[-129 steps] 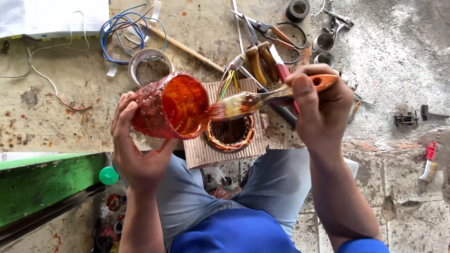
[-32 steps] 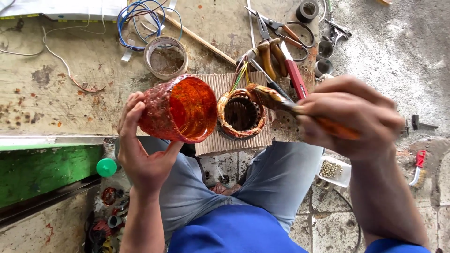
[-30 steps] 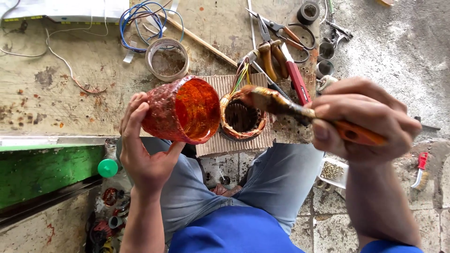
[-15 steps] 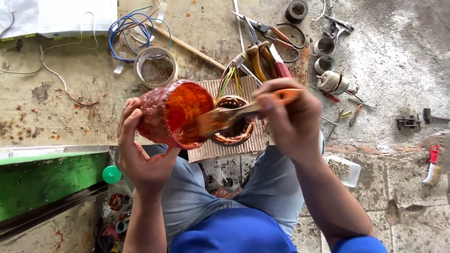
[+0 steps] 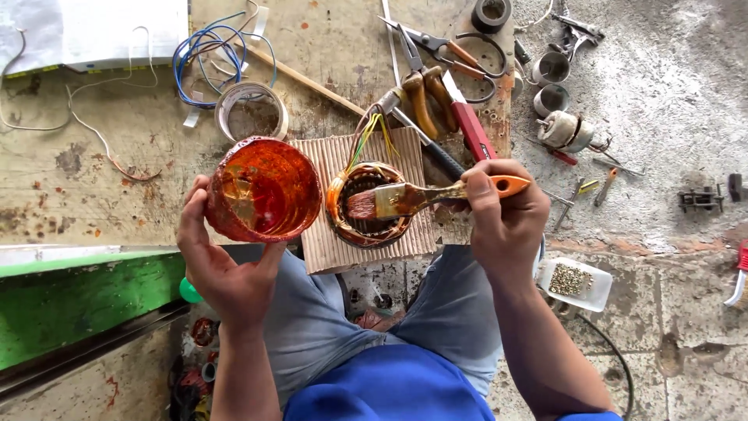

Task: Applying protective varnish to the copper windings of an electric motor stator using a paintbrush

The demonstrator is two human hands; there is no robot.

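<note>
orange-stained cup in left hand grip, its base hidden; brush in right hand grip

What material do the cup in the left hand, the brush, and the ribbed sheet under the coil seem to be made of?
Cup: probably clear plastic, glossy, stained orange-red; light passes through its wall.
Brush: pale bristles, a metal-looking ferrule, an orange handle, possibly painted wood or plastic.
Ribbed sheet: likely corrugated cardboard, matt brown, with parallel ridges.
Coil: copper-coloured shiny windings, apparently wire.

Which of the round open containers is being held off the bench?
The orange-stained cup in the left hand; the clear tub behind it rests on the bench.
</note>
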